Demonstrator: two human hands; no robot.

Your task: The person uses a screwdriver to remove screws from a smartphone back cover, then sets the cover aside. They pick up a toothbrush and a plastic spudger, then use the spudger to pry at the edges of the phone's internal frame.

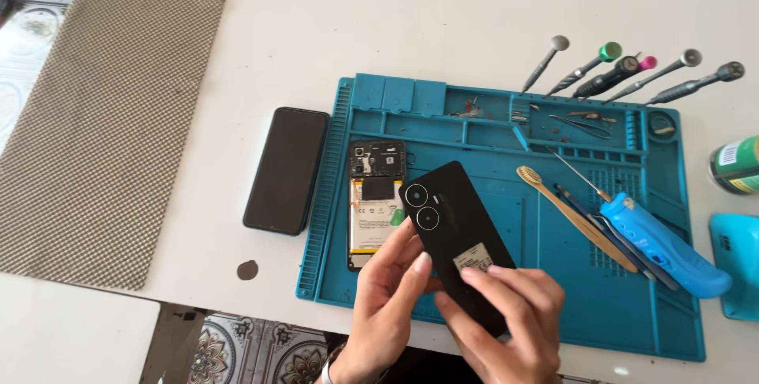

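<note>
White table (395,20), blue repair mat (490,194)

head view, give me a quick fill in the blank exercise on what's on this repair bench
1. Both hands, left hand and right hand, hold a black ____.
2. The opened phone lies on a ____ coloured work mat.
3. The dark phone lying face up is ____ the mat.
4. The toothbrush has a ____ handle.

Missing words: back cover; blue; beside; wooden

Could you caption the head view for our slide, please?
Both hands hold a black phone back cover above an opened phone on a blue mat.
</note>
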